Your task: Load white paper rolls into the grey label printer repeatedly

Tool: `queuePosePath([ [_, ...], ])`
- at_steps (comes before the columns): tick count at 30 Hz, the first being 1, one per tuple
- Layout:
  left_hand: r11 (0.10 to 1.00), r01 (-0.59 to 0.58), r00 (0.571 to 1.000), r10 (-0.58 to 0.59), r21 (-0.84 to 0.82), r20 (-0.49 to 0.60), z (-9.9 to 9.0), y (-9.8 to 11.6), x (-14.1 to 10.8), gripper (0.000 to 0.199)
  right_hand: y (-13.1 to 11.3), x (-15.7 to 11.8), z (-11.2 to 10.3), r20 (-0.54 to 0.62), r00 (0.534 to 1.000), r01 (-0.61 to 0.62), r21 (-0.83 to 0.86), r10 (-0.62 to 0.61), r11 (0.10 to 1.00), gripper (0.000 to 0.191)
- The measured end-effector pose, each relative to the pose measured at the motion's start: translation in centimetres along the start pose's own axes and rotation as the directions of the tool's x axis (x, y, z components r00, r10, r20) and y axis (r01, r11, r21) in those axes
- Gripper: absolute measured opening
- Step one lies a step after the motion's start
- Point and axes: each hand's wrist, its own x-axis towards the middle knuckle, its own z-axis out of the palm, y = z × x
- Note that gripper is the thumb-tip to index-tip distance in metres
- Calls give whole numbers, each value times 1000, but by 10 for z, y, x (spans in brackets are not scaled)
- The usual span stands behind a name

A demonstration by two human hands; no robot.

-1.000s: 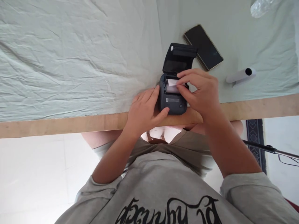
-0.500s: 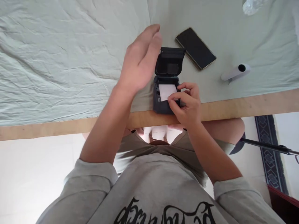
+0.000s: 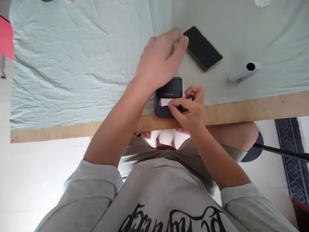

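Observation:
A small dark receipt printer (image 3: 166, 112) sits at the table's front edge, its black lid (image 3: 172, 88) lowered over the paper bay. From under the lid's front edge comes a short tongue of white paper (image 3: 165, 102). My right hand (image 3: 189, 108) pinches the end of that paper between thumb and index finger. My left hand (image 3: 161, 59) hangs over the lid's back left part and hides some of it. Its thumb and bent fingers are apart and hold nothing; they are slightly blurred.
A dark smartphone (image 3: 204, 48) lies right behind the printer. Farther right is a white paper roll (image 3: 245, 71) with a loose end. Clear crumpled plastic (image 3: 262, 3) shows at the top edge. A wrinkled pale green cloth (image 3: 72, 64) covers the table behind its bare wooden edge (image 3: 241, 105).
The printer's lid has swung down from upright over the paper bay. My left hand has moved right, across the lid. My right hand keeps its pinch on the paper.

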Motion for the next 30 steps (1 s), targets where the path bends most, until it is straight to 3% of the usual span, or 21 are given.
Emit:
queuePosePath([
  [3, 955, 27, 988, -70, 295, 137, 17, 6, 2, 29, -1, 1, -3, 23, 1000, 3, 58, -5, 998, 9],
  [6, 915, 47, 967, -143, 401, 212, 30, 4, -1, 34, 2, 1, -9, 42, 995, -99, 176, 93, 979, 18],
  [9, 908, 42, 962, -149, 418, 227, 36, 1, -5, 41, 12, 1, -10, -4, 951, -280, 421, 311, 863, 30],
  [13, 894, 32, 959, -153, 447, 238, 36, 1, -8, 44, 23, 1, -5, -67, 868, -346, 629, 492, 696, 37],
  [23, 877, -17, 945, -143, 481, 295, 34, 6, -8, 43, 25, -3, -4, -28, 894, -342, 602, 447, 721, 22],
  [30, 852, -46, 964, -99, 522, 246, 46, -1, -9, 42, 24, -4, -2, -49, 908, -335, 511, 416, 791, 21],
])
